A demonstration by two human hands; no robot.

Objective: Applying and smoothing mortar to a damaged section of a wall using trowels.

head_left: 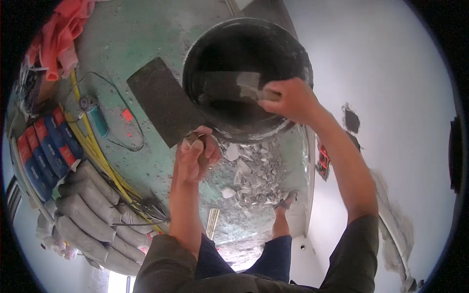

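Scooping from the round black bucket [195,58] at twelve o'clock, our right hand [288,100] is closed around the handle of a flat steel putty knife [229,85] whose blade reaches left inside the bucket, toward nine o'clock, low against the dark interior. We judge the step goes best if we keep the blade nearly flat and draw it along the wall so the load stays on the steel — a steep tilt would likely shed it.

Our left hand [195,156], just below the bucket at six o'clock, is clenched on the wooden handle of a dark rectangular plaster board [163,100], which juts up toward eleven o'clock beside the rim. Holding that board level and close to the rim should shorten the carry.

Farther out — pale rubble chips [254,176] lie at five o'clock, grey filled sacks [93,205] at eight o'clock, and yellow cable [97,151] runs between.
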